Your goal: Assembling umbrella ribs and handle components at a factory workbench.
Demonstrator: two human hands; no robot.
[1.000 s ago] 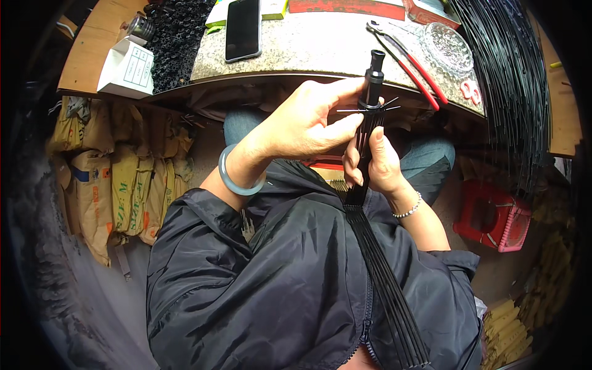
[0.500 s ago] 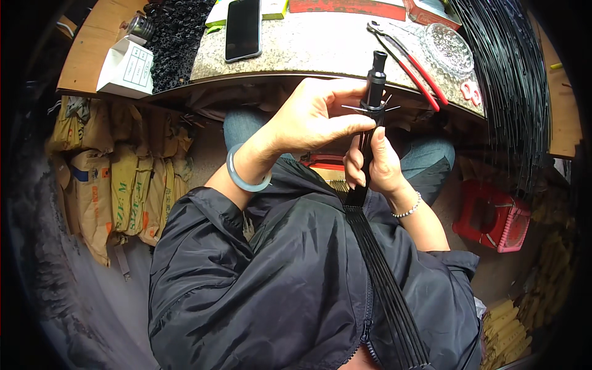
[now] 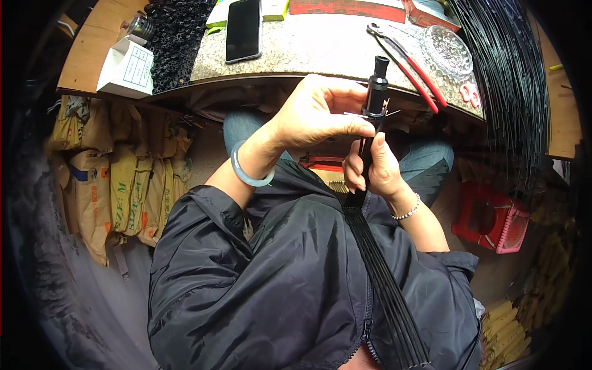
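Note:
Upright before me stands what looks like a black umbrella frame (image 3: 377, 92), a tube with a flared cap and thin pins poking out around its collar. My left hand (image 3: 311, 114) closes on it from the side, thumb below the pins and fingers behind the tube. Lower down, my right hand (image 3: 381, 166) wraps its fingers around the same frame, thumb pointing up. A bundle of long thin black ribs (image 3: 382, 277) runs from there down over my dark jacket. The left fingertips are partly hidden behind the tube.
On the table lie a phone (image 3: 244, 31), red-handled pliers (image 3: 410, 65), a glass dish (image 3: 447, 52) and a white box (image 3: 126, 68). Small black parts (image 3: 176, 43) are heaped left; long black rods (image 3: 505, 74) hang over the right edge. Sacks (image 3: 92, 197) and a red basket (image 3: 490, 216) stand below.
The top of the frame has dropped slightly toward me and a little to the right. Both hands keep their hold, with the left thumb marginally lower.

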